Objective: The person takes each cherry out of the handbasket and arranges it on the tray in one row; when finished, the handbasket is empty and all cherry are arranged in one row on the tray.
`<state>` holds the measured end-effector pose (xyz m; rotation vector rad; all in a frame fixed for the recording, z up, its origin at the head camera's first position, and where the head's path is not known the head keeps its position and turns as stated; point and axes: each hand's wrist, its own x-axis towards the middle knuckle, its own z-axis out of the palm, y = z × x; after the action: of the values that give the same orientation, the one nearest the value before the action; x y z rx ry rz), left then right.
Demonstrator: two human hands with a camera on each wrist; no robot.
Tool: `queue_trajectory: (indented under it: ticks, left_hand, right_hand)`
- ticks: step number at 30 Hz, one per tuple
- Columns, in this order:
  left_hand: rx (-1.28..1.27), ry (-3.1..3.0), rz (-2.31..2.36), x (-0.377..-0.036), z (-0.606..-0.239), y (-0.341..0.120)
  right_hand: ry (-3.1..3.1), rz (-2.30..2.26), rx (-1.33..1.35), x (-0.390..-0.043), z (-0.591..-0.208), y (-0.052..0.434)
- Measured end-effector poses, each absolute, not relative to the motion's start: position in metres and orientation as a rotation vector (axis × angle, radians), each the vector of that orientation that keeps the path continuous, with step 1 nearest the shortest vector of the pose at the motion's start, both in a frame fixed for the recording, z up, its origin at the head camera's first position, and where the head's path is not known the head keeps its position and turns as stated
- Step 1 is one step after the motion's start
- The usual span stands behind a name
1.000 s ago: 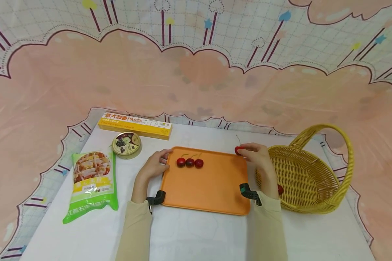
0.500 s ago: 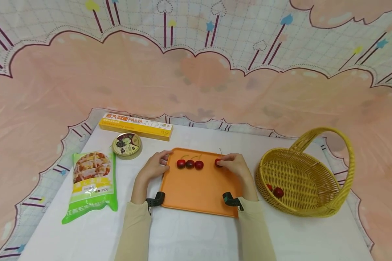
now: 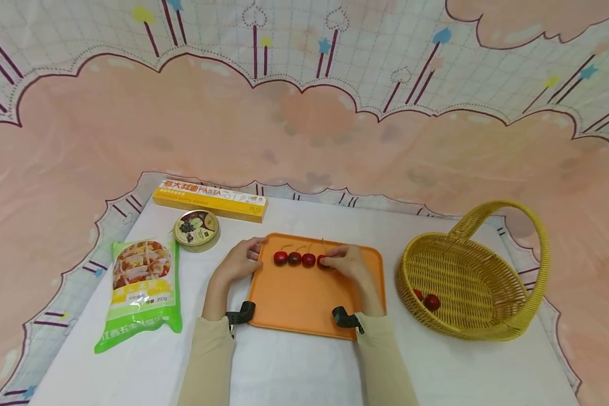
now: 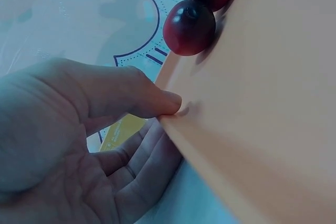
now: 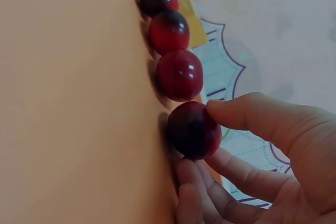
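An orange tray (image 3: 304, 304) lies on the white table. Three red cherries (image 3: 294, 259) sit in a row near its far edge. My right hand (image 3: 346, 264) pinches a fourth cherry (image 3: 323, 261) just right of that row; in the right wrist view this cherry (image 5: 193, 130) is between thumb and fingers, touching the tray (image 5: 68, 108). My left hand (image 3: 239, 260) grips the tray's left far corner, thumb on the rim (image 4: 173, 109), fingers under it. A cherry (image 4: 189, 27) shows close by in the left wrist view.
A yellow wicker basket (image 3: 474, 282) with two cherries (image 3: 428, 300) stands to the right. At the left lie a green food bag (image 3: 141, 287), a round tin (image 3: 196, 229) and a yellow pasta box (image 3: 210, 199). Patterned cloth hangs behind.
My right hand carried a cherry leftward from near the basket, over the tray, down beside the row of three. My left hand stayed on the tray corner.
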<state>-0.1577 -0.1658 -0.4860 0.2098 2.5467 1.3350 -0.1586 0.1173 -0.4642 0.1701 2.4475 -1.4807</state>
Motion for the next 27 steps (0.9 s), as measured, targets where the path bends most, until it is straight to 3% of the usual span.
queue_trajectory:
  ticks: [27]
  left_hand:
    - [0.286,2.552,1.378,-0.1581,-0.4879,-0.1683]
  right_hand:
    - [2.404,-1.567,0.123,-0.1563,-0.4674,0.1220]
